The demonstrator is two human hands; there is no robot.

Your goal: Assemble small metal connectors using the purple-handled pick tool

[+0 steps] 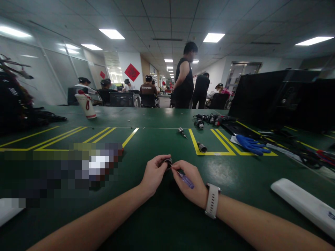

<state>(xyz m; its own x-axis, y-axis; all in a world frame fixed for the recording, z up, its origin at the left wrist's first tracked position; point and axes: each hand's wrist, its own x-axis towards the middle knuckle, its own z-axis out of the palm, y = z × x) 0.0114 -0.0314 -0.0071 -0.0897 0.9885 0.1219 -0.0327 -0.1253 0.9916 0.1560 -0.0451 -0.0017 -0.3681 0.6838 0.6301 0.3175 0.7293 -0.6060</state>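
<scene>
Head view. Possible fault 1: the screwdriver (186, 180) is probably risking a slip toward the left hand (154, 172), because its working end is pointing at the hollow metal part (170, 161) and the fingertips of both hands are sitting very near each other. Possible fault 2: the metal part is possibly risking a turn or a drop, because only the left hand is steadying it and the green table (157, 223) is apparently giving it no support. Any dropped piece is likely to be rolling on the bare surface.

Position: the metal part is lying at the left fingertips, between the two hands, its opening partly showing. The left thumb and fingers are pinching its side. The right hand (191, 179) is pinching the screwdriver near its front, with the purple handle slanting back beneath the palm. The fingers are hiding the tip, so its contact with the part is not showing.
</scene>
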